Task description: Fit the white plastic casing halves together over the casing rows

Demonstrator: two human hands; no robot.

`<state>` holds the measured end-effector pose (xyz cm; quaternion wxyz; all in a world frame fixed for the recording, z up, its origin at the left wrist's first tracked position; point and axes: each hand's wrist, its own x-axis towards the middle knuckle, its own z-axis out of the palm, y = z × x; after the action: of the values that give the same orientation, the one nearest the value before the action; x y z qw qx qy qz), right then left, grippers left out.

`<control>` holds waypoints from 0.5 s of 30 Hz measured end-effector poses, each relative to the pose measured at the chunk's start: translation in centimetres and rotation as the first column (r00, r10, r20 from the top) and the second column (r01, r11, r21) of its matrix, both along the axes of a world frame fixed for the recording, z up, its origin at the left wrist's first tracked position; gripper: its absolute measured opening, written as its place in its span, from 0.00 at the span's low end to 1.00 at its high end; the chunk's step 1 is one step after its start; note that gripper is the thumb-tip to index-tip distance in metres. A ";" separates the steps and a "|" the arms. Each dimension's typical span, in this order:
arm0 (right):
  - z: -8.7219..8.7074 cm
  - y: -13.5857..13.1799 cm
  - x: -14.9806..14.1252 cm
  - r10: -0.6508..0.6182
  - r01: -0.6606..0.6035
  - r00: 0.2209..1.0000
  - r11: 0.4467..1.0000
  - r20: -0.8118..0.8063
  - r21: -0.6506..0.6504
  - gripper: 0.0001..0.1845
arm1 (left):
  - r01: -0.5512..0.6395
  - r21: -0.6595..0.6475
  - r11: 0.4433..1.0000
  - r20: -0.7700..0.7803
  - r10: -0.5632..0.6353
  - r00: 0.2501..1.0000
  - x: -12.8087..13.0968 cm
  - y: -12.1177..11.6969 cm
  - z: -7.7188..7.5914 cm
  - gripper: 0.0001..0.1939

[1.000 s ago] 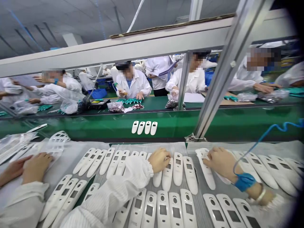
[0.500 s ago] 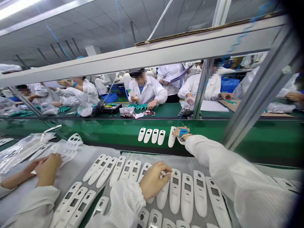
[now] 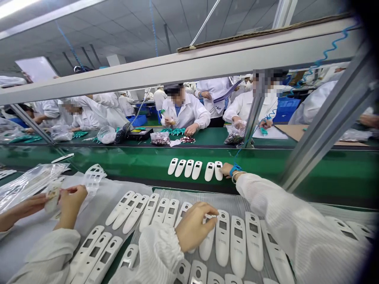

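Note:
My left hand (image 3: pixel 193 225) lies on the near bench, fingers curled and pinched on the top of a white plastic shell (image 3: pixel 207 241) in a row of like shells (image 3: pixel 237 244). My right arm reaches across to the green conveyor belt (image 3: pixel 142 162). There my right hand (image 3: pixel 226 169), with a blue strap at the wrist, touches the last of two shells (image 3: pixel 218 170) lying just right of a group of several shells (image 3: pixel 183 168). Its fingers are too small and hidden to read.
At the left a co-worker's two hands (image 3: pixel 63 201) hold a small white part over a clear plastic bag (image 3: pixel 28 182). More shells (image 3: pixel 97 252) lie at bottom left. A slanted metal post (image 3: pixel 322 126) stands at the right. Several people in white coats work across the belt.
My right hand left the bench, carried shells to the belt and set two down beside the group. My left hand stayed on its shell. The co-worker's hands lifted a part.

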<state>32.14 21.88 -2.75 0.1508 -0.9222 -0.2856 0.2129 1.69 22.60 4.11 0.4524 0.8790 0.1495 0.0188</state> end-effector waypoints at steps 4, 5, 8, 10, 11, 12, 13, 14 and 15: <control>0.4 0.1 -2.0 0.071 -0.061 0.991 0.994 -0.111 0.094 0.12 | 0.045 0.003 0.999 0.009 -0.045 0.999 0.3 -1.1 0.1 0.10; 0.8 -0.2 -2.5 0.089 -0.075 0.989 0.989 -0.114 0.127 0.12 | 0.053 0.005 0.999 0.017 -0.053 0.998 0.2 -1.3 0.2 0.10; 2.7 -3.3 -3.8 0.147 -0.119 0.982 0.969 -0.117 0.218 0.12 | 0.066 0.008 0.998 0.029 -0.066 0.997 -0.8 -1.6 0.2 0.10; 4.1 -7.5 -4.2 0.192 -0.155 0.973 0.955 -0.130 0.253 0.11 | 0.061 0.007 0.998 0.011 -0.062 0.998 -1.6 -1.7 0.2 0.10; 4.8 -10.1 -4.2 0.210 -0.170 0.968 0.952 -0.137 0.254 0.11 | 0.060 0.010 0.998 -0.006 -0.060 0.998 -2.0 -1.8 0.3 0.11; 5.5 -13.0 -4.1 0.219 -0.181 0.965 0.954 -0.143 0.238 0.10 | 0.063 0.014 0.998 -0.028 -0.062 0.998 -2.4 -1.8 0.3 0.11; 6.1 -16.1 -3.8 0.215 -0.184 0.966 0.961 -0.141 0.207 0.10 | 0.071 0.018 0.997 -0.050 -0.070 0.996 -2.6 -1.9 0.3 0.11; 6.5 -19.2 -3.3 0.193 -0.172 0.973 0.972 -0.127 0.163 0.11 | 0.086 0.022 0.996 -0.070 -0.084 0.994 -2.8 -2.0 0.3 0.12; 6.8 -22.2 -2.8 0.149 -0.137 0.984 0.984 -0.097 0.112 0.13 | 0.104 0.029 0.994 -0.085 -0.101 0.991 -2.8 -2.2 0.4 0.12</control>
<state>29.31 -0.31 4.03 0.1982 -0.8775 -0.3535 0.2562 -1.08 20.44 4.50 0.4315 0.8929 0.1226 -0.0388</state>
